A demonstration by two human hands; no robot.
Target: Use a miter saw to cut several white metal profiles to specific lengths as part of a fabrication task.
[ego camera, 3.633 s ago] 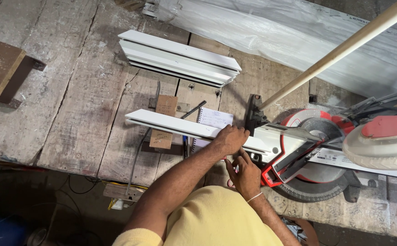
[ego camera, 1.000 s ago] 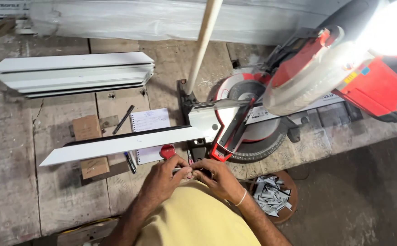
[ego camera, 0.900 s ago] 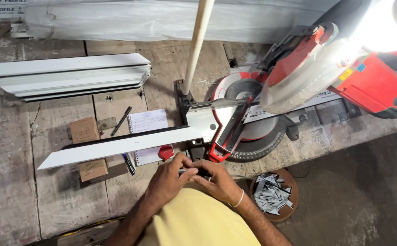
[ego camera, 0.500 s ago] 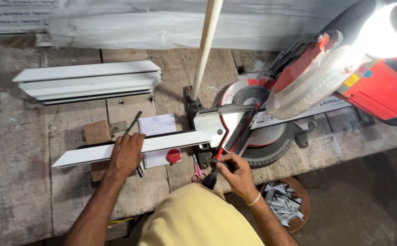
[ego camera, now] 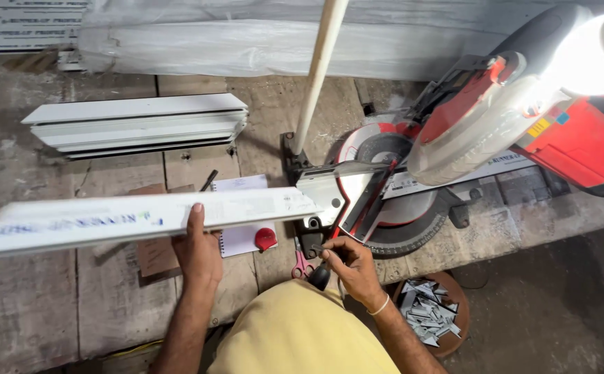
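Observation:
My left hand grips a long white plastic profile strip and holds it lifted over the wooden bench, its right end near the saw's fence. With its fingers closed, my right hand holds the black knob at the front of the red mitre saw. The saw's head is raised at the right. Its round base lies just beyond my right hand.
A stack of white profile offcuts lies at the back left. A spiral notebook, a pencil, a small red round object and pink-handled scissors sit near my hands. A bowl of metal scraps stands lower right. A pale wooden pole leans upward.
My left hand has lifted the white strip off the bench and drawn it to the left, away from the saw. My right hand has settled on the black knob.

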